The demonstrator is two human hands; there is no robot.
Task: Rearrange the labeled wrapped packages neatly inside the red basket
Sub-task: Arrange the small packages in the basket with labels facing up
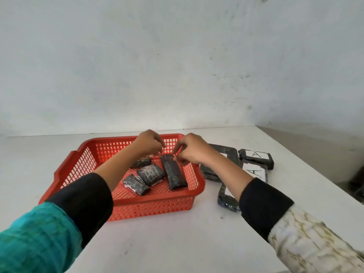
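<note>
Squaring up, seemingly, the long package [174,173] in the red basket [149,205], centre frame; left hand [148,143] and right hand [192,151] meet above it, grip unclear; aligning likely next.

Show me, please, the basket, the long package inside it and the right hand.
basket [153,208]: head view, front wall.
long package [174,173]: head view, middle of its top.
right hand [193,152]: head view, back of the hand.

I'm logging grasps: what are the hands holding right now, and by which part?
The right hand seems to pinch the long package at its far end, inside the red basket. Whether the left hand grips anything cannot be told.
</note>
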